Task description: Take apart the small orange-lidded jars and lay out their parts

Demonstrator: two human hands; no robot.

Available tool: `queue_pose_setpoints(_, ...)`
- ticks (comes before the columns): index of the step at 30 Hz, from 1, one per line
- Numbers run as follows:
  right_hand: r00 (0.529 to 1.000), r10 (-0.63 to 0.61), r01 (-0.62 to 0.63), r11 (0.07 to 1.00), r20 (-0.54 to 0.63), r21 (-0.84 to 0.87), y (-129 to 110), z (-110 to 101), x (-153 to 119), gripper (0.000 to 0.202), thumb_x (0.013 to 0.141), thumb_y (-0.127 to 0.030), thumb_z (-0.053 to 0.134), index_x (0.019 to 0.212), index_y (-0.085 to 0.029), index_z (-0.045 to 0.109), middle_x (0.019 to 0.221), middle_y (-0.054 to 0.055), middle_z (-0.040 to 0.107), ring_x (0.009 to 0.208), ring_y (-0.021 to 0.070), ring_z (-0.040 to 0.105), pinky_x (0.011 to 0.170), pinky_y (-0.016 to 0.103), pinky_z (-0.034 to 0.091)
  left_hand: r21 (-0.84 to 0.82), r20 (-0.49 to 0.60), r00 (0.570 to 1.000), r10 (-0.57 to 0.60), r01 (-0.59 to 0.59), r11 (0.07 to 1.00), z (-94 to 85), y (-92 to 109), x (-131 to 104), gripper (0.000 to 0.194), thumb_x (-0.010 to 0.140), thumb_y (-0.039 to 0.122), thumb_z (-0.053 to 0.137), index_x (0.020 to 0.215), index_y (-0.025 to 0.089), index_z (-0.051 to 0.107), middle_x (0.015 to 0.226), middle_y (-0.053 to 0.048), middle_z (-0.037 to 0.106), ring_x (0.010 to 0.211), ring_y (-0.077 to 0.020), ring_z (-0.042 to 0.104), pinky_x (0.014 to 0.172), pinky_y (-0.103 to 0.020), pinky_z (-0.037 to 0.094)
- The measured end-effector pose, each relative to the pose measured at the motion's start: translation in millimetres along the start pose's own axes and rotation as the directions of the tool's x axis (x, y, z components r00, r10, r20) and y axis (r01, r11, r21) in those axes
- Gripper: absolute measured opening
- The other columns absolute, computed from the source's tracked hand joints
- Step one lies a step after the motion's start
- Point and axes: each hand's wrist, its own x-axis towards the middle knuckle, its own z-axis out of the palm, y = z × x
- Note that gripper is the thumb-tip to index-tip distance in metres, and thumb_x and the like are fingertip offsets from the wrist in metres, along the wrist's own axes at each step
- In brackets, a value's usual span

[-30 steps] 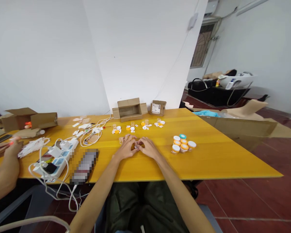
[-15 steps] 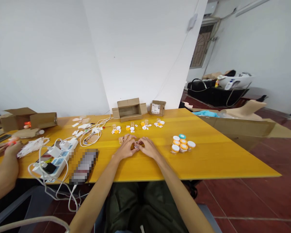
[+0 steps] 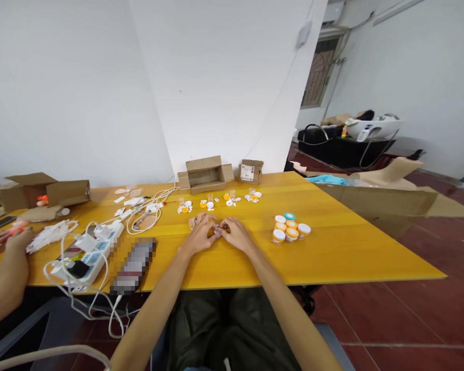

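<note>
My left hand (image 3: pixel 199 234) and my right hand (image 3: pixel 235 233) meet over the table's middle, fingertips pinched on a small whitish piece (image 3: pixel 217 230) between them. The fingers cover most of it, so its kind does not show. Beside my left fingers a small clear container (image 3: pixel 192 222) is partly hidden. Beyond my hands lie groups of loose parts: clear cups (image 3: pixel 211 197), orange rings (image 3: pixel 185 209), white lids (image 3: pixel 210 205) and small white pieces. To the right of my right hand stands a cluster of small jars (image 3: pixel 292 233) with white, orange and teal lids.
Two cardboard boxes (image 3: pixel 205 175) stand against the wall. On the left are a power strip (image 3: pixel 95 260) with tangled white cables, a phone (image 3: pixel 134 265), and a co-worker's hands (image 3: pixel 17 242) holding an orange-pink thing. A large carton (image 3: pixel 375 208) stands beyond the table's right edge.
Both hands stay almost in place, with only slight finger movement around the small piece. The view has shifted slightly.
</note>
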Motion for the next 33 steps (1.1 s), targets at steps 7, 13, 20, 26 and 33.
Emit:
queue_pose_setpoints(7, 0.999, 0.022, -0.021, 0.999, -0.042, 0.028, 3.6, 3.8, 0.9, 0.007, 0.082, -0.018, 0.065, 0.078, -0.023, 0.062, 0.086, 0.002, 0.067, 0.088, 0.0188, 0.061, 0.082, 0.030, 0.046, 0.017, -0.033, 0.999, -0.005, 0.006, 1.000, -0.2, 1.4, 1.0, 0.009, 0.088, 0.025, 0.062, 0.082, 0.023, 0.069, 0.123, -0.005, 0.062, 0.125, -0.0287, 0.043, 0.104, -0.050, 0.034)
queue_pose_setpoints(13, 0.999, 0.022, -0.019, 0.997, -0.040, 0.069, 2.3, 2.1, -0.2, 0.013, 0.080, -0.010, 0.060, 0.079, -0.023, 0.064, 0.088, 0.002, 0.063, 0.087, 0.0179, 0.061, 0.084, 0.031, 0.048, -0.007, -0.036, 0.999, -0.002, 0.002, 1.000, 0.5, -0.2, 1.8, 0.009, 0.088, 0.024, 0.063, 0.082, 0.024, 0.069, 0.123, -0.005, 0.063, 0.124, -0.0276, 0.045, 0.104, -0.049, 0.035)
queue_pose_setpoints(20, 0.996, -0.050, 0.058, 0.991, -0.070, 0.117, 4.9, 3.3, -0.5, 0.018, 0.080, -0.013, 0.060, 0.068, -0.023, 0.067, 0.092, 0.004, 0.061, 0.093, 0.0188, 0.060, 0.087, 0.034, 0.049, -0.037, -0.028, 0.999, -0.024, 0.023, 0.999, 1.8, -0.6, 2.9, 0.010, 0.088, 0.023, 0.063, 0.080, 0.024, 0.069, 0.125, -0.004, 0.063, 0.124, -0.0280, 0.045, 0.104, -0.051, 0.036)
queue_pose_setpoints(26, 0.998, -0.018, 0.027, 0.984, -0.052, 0.174, 10.0, 6.2, 2.2, 0.020, 0.080, -0.013, 0.059, 0.066, -0.023, 0.070, 0.094, 0.005, 0.063, 0.096, 0.0189, 0.061, 0.088, 0.034, 0.049, -0.038, -0.024, 0.999, -0.043, 0.043, 0.998, 0.2, 2.6, 3.7, 0.011, 0.088, 0.024, 0.063, 0.078, 0.024, 0.069, 0.125, -0.005, 0.064, 0.123, -0.0288, 0.045, 0.101, -0.051, 0.037)
queue_pose_setpoints(33, 1.000, 0.020, -0.017, 0.974, -0.012, 0.225, 19.6, 8.0, 4.7, 0.021, 0.079, -0.013, 0.060, 0.070, -0.025, 0.075, 0.101, 0.004, 0.067, 0.103, 0.0200, 0.061, 0.094, 0.037, 0.048, -0.044, -0.040, 0.997, -0.066, 0.064, 0.997, 2.7, 0.7, 3.9, 0.011, 0.085, 0.024, 0.065, 0.076, 0.025, 0.071, 0.125, -0.004, 0.065, 0.124, -0.0293, 0.046, 0.101, -0.051, 0.037)
